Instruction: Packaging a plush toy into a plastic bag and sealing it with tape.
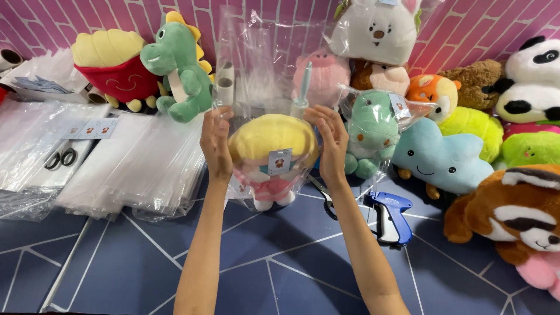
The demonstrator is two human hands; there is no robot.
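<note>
A plush doll [273, 160] with yellow hair, a pink dress and a paper tag sits inside a clear plastic bag [263, 64] that I hold up above the floor. My left hand [216, 143] grips the bag's left side beside the doll's head. My right hand [331, 143] grips the bag's right side. The open top of the bag rises above both hands.
Stacks of clear bags [137, 166] with black scissors [60, 158] lie at the left. A green dinosaur plush [182, 67] and a fries plush [112, 65] stand behind them. A blue tagging gun [389, 217] lies on the blue floor at the right, near several plush toys [443, 154].
</note>
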